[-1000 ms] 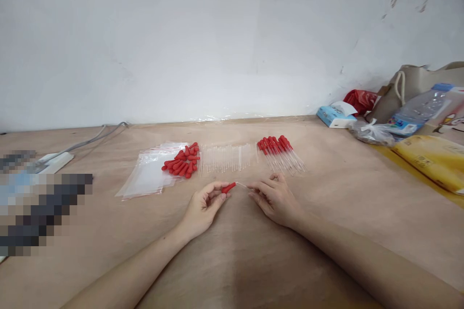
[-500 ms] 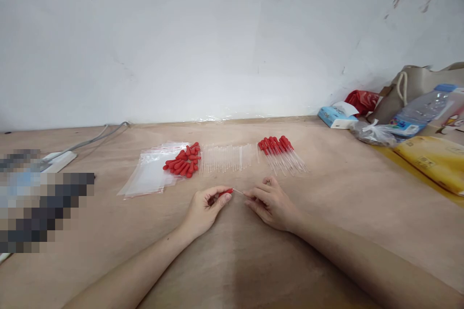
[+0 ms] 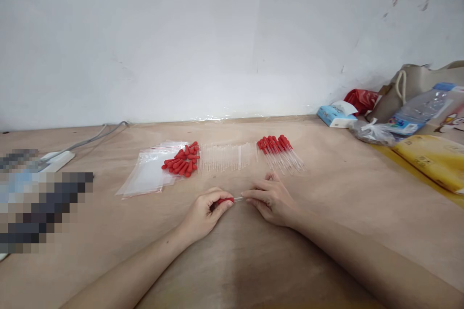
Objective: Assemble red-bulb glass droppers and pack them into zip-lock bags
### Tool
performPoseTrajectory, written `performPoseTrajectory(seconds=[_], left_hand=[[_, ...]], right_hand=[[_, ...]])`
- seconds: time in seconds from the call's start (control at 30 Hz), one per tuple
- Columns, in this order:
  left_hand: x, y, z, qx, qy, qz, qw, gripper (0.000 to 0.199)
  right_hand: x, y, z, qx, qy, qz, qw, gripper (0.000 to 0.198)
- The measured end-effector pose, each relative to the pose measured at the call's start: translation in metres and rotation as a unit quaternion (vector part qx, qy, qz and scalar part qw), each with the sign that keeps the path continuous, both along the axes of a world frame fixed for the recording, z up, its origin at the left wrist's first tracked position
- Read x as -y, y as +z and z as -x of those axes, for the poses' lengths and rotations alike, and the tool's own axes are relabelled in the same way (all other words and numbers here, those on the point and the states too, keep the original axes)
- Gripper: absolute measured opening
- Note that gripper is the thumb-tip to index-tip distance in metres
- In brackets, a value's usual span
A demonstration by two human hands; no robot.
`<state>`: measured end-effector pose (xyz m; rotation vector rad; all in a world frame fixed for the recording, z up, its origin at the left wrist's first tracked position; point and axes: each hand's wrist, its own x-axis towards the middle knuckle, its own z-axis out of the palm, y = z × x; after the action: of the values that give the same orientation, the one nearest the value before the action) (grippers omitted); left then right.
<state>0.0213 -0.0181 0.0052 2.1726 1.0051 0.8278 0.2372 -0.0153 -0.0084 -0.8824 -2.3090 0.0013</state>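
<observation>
My left hand point(image 3: 205, 212) is closed around a red rubber dropper bulb point(image 3: 226, 200), whose open end points right. Between finger and thumb, my right hand point(image 3: 271, 200) pinches a thin clear dropper tube point(image 3: 238, 199). The tube's left end meets the mouth of the bulb; how deep it sits inside I cannot tell. Behind the hands lies a row of loose clear tubes point(image 3: 226, 157). To its left is a heap of red bulbs point(image 3: 183, 164), and to its right several droppers with red bulbs fitted point(image 3: 277, 147) lie side by side.
Clear zip bags point(image 3: 147, 174) lie flat at the left, partly under the bulbs. A power strip point(image 3: 60, 160) with a grey cable is farther left. At the right stand a tissue pack point(image 3: 336, 117), a plastic bottle point(image 3: 416, 111) and a yellow package point(image 3: 433, 161). A wall closes off the back.
The bulb and tube have come into line, with less tube showing between my hands. My left hand has turned slightly and the bulb sits a little lower.
</observation>
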Motion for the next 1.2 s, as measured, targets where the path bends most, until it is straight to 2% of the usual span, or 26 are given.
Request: performPoseTrajectory(seconds=[0.13,0.47,0.63,0.73,0.83,0.9,1.07,1.13,1.2], left_hand=[[0.001,0.001,0.0,-0.012,-0.006,-0.025,1.0,0.017],[0.001,0.001,0.001,-0.04,-0.045,-0.098,0.993,0.016],[-0.012,-0.003,0.008,-0.062,-0.062,-0.15,0.985,0.017],[-0.019,-0.006,0.014,-0.062,-0.016,-0.166,0.984,0.022],[-0.022,-0.008,0.018,-0.067,0.038,-0.131,0.988,0.029],[-0.022,-0.009,0.019,-0.082,0.037,-0.109,0.99,0.028],[-0.022,-0.007,0.018,-0.093,0.013,-0.094,0.991,0.02],[-0.022,-0.007,0.017,-0.091,0.008,-0.091,0.992,0.019],[-0.022,-0.006,0.017,-0.091,0.007,-0.09,0.992,0.019]], right_hand=[[0.004,0.001,0.003,-0.005,-0.003,0.006,1.0,0.02],[0.009,0.004,0.011,0.034,-0.015,0.096,0.995,0.025],[0.007,0.01,0.013,0.061,-0.028,0.067,0.996,0.021],[0.007,0.014,0.012,0.072,-0.048,0.054,0.995,0.02],[0.003,0.018,0.005,0.043,-0.112,0.07,0.99,0.02],[-0.005,0.02,-0.005,0.0,-0.185,0.102,0.977,0.019],[-0.043,0.028,-0.043,-0.094,-0.394,0.159,0.9,0.019],[-0.058,0.031,-0.056,-0.088,-0.454,0.164,0.871,0.019],[-0.067,0.031,-0.063,-0.066,-0.487,0.169,0.854,0.021]])
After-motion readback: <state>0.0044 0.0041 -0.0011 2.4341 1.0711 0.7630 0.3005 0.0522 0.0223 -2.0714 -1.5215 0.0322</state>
